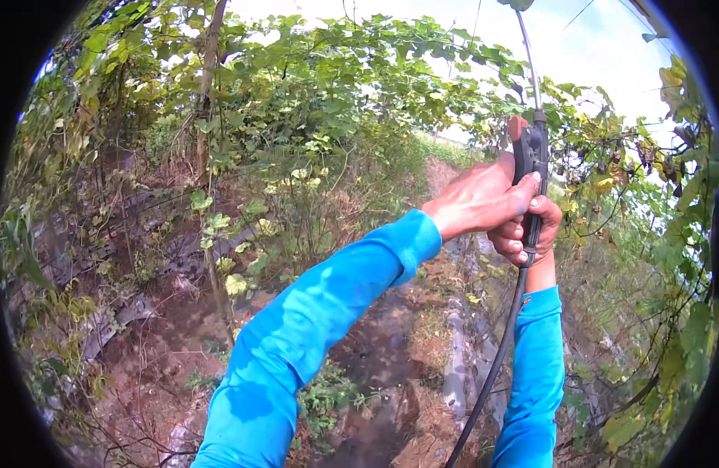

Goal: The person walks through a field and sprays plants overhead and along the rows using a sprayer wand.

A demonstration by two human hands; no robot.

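Note:
A black spray wand (540, 140) with a trigger handle, a reddish-orange tip on its lever and a thin metal tube stands nearly upright at the upper right. My left hand (480, 195) closes on the handle at the trigger, its thumb along the grip and its other fingers partly hidden. Just below, my right hand (553, 214) wraps its fingers round the lower grip. From the bottom of the grip a black hose (496, 363) runs down between my blue-sleeved forearms. The far end of the metal tube reaches the leaves at the top edge.
Leafy climbing vines (359, 86) spread ahead and overhead, held up on wooden poles (207, 101). More vines with yellowed and withered leaves (671, 164) hang close on the right. Below lies a bare soil path (375, 343), with strips of plastic sheeting (455, 359) and low weeds.

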